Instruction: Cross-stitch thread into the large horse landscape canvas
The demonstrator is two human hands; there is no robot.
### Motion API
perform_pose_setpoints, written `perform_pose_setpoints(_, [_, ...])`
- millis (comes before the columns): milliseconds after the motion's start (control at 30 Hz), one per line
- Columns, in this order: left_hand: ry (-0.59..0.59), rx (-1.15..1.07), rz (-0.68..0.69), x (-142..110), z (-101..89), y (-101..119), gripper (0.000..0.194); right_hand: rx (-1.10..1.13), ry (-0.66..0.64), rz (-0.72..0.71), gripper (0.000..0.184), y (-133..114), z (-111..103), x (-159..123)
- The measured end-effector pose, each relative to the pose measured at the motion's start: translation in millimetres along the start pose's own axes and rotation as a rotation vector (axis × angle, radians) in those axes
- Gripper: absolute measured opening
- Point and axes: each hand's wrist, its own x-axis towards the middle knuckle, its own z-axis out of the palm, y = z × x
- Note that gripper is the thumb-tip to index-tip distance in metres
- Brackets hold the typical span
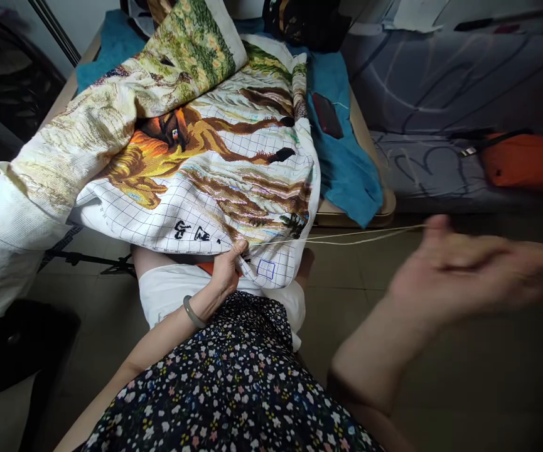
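Observation:
A large cross-stitch canvas [177, 220], white with printed grid lines and stitched in brown, orange and green, lies across the table's near end and over the lap. At its near edge my left hand [226, 267] grips the cloth, thumb on top and the other fingers hidden underneath. A doubled pale thread [356, 238] stretches taut from the canvas near that thumb to my right hand [469, 270]. Blurred by motion, the right hand is held out to the right with its fingers closed on the thread. No needle can be made out.
The rolled part of the canvas [73, 138] hangs off to the left. Beneath it, a teal cloth [351, 169] covers the table, with a dark phone [327, 115] on it. An orange bag [525, 162] rests on the grey patterned sofa [422, 163] at the right.

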Motion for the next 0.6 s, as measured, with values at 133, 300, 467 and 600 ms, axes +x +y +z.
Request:
perform_pose_setpoints(133, [0.022,0.014,-0.002,-1.4,1.2,1.6,0.034,-0.089,-0.273,0.098,0.025,59.6,35.6,-44.6])
perform_pose_setpoints(300, [0.034,0.043,-0.046,-1.3,0.1,2.7,0.028,-0.552,-0.656,0.310,0.019,102.6,52.8,-89.5])
perform_pose_setpoints(467, [0.013,0.031,-0.034,-0.6,-0.1,2.5,0.029,-0.682,-0.637,0.188,0.023,110.3,54.1,-96.4])
perform_pose_setpoints(600, [-0.010,0.029,0.004,-1.1,0.3,3.1,0.028,-0.698,-0.622,0.170,0.025,111.7,55.8,-97.8])
